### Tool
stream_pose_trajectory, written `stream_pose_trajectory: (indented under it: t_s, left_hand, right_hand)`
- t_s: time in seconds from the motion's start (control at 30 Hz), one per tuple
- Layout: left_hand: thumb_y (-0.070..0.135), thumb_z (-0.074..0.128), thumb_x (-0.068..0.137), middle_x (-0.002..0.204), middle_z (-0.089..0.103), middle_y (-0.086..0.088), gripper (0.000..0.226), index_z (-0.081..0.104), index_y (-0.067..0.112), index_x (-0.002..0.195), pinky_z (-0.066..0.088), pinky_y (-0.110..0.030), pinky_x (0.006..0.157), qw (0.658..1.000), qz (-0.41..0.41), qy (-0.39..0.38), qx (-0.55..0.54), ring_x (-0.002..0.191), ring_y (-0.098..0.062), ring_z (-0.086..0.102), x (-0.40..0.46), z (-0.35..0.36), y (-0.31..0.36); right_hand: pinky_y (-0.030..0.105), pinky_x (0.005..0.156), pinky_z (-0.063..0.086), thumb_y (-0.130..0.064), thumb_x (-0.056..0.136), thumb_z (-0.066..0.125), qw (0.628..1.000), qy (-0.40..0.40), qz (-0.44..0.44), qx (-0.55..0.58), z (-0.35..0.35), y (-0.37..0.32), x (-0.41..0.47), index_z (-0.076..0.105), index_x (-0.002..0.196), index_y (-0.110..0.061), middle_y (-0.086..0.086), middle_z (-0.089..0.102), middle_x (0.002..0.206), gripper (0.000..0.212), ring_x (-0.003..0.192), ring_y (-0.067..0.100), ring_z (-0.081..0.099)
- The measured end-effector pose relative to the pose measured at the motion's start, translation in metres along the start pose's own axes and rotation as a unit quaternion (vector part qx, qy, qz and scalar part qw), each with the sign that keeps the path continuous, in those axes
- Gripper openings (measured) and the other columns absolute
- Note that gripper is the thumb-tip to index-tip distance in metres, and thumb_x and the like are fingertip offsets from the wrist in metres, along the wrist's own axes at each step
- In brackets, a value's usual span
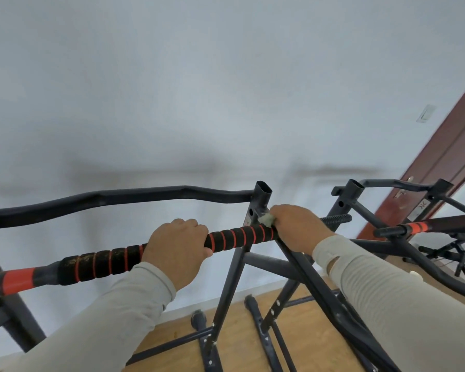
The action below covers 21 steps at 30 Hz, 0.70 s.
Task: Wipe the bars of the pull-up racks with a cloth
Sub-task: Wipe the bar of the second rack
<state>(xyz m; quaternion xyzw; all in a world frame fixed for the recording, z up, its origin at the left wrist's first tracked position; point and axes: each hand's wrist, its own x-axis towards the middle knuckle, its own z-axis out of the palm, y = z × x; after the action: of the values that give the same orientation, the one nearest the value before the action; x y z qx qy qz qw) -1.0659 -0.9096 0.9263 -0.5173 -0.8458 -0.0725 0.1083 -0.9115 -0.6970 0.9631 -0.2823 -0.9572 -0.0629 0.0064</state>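
A pull-up bar with black foam grip and red spiral stripes (239, 236) runs across the lower middle of the head view. My left hand (179, 241) grips this bar from above. Further right, my right hand (297, 228) wraps round the same bar near the black upright post (262, 196), holding a small pale green cloth (266, 219) against the foam; only a corner of the cloth shows. A curved black top bar (118, 198) runs behind, toward the white wall.
A second black pull-up rack (387, 202) with a red-striped bar (414, 227) stands at the right. Behind it is a dark red door (446, 154). The racks' legs (226, 304) stand on a wooden floor (242, 334). A wall switch (424, 114) sits near the door.
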Motion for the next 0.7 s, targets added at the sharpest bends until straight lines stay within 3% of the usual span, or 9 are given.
stream_pose_trajectory:
  t_s: [0.1,0.27,0.4,0.47,0.6,0.7]
  left_hand:
    - [0.054,0.055,0.096,0.099,0.062,0.009,0.032,0.058,0.032,0.119,0.053,-0.028,0.088,1.000,-0.005,0.004,-0.009,0.088,-0.012,0.059,-0.001,0.001,0.000]
    - [0.056,0.049,0.098,0.106,0.065,0.010,0.034,0.054,0.031,0.120,0.046,-0.026,0.087,0.999,-0.006,0.030,-0.034,0.094,-0.013,0.060,-0.003,0.000,-0.004]
    - [0.053,0.056,0.096,0.108,0.066,0.008,0.043,0.046,0.030,0.130,0.051,-0.028,0.085,0.998,-0.022,0.022,-0.059,0.093,-0.014,0.062,-0.003,-0.004,-0.002]
    - [0.051,0.057,0.096,0.111,0.065,0.008,0.044,0.044,0.030,0.132,0.051,-0.029,0.086,0.997,-0.024,0.010,-0.069,0.096,-0.014,0.061,-0.004,-0.007,-0.004]
    - [0.055,0.057,0.092,0.128,0.057,0.008,0.054,0.044,0.030,0.138,0.048,-0.032,0.099,0.998,-0.028,-0.017,-0.057,0.113,-0.015,0.055,-0.013,-0.024,-0.031]
    - [0.062,0.057,0.089,0.124,0.057,0.009,0.055,0.050,0.031,0.134,0.049,-0.031,0.097,0.998,-0.040,-0.039,-0.018,0.111,-0.015,0.055,-0.023,-0.032,-0.051]
  right_hand:
    - [0.037,0.077,0.053,-0.007,0.095,0.049,0.996,0.026,-0.052,0.069,0.000,-0.051,0.000,0.060,0.102,-0.021,-0.005,0.059,0.086,0.019,0.085,0.024,0.062]
    - [0.043,0.074,0.053,-0.012,0.097,0.045,0.976,0.060,-0.159,0.135,0.011,-0.098,-0.006,0.058,0.087,-0.018,-0.001,0.063,0.079,0.017,0.077,0.022,0.056]
    - [0.035,0.087,0.056,-0.011,0.093,0.059,0.986,0.068,-0.150,0.037,0.008,-0.049,-0.011,0.063,0.107,-0.028,-0.012,0.069,0.100,0.023,0.094,0.015,0.063]
    - [0.034,0.091,0.055,-0.015,0.096,0.061,0.987,0.071,-0.135,0.044,0.004,-0.038,-0.014,0.064,0.115,-0.028,-0.010,0.071,0.110,0.023,0.098,0.016,0.065]
    - [0.034,0.086,0.056,-0.013,0.095,0.060,0.987,0.083,-0.135,0.039,0.009,-0.048,-0.013,0.062,0.109,-0.025,-0.008,0.069,0.104,0.019,0.093,0.017,0.064]
    - [0.035,0.088,0.056,-0.013,0.097,0.059,0.986,0.087,-0.127,0.063,0.016,-0.049,-0.013,0.062,0.116,-0.023,-0.007,0.069,0.110,0.022,0.096,0.018,0.064]
